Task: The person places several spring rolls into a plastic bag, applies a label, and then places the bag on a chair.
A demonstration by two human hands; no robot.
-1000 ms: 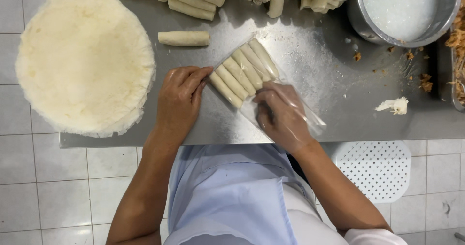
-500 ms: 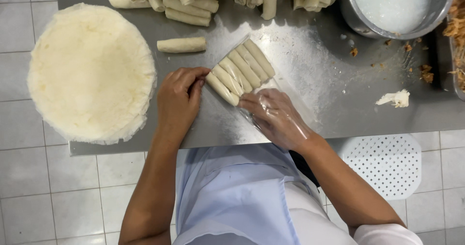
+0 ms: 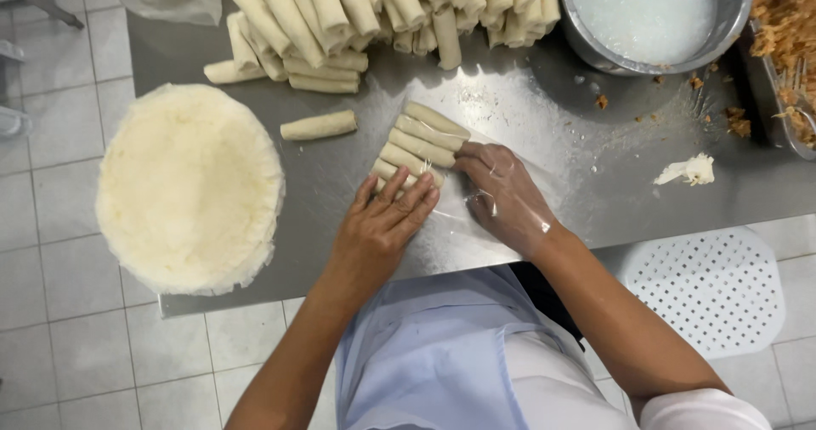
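Left hand (image 3: 382, 226), fingers together, lies flat against row of rolls (image 3: 418, 145); right hand (image 3: 503, 196) presses clear bag (image 3: 463, 213) at frame centre; roll axes run upper-left to lower-right.

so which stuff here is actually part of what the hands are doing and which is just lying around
In hand: left hand, right hand, row of rolls, clear plastic bag.
Lying about: wrapper stack, single roll, roll pile, metal bowl, dough scrap.
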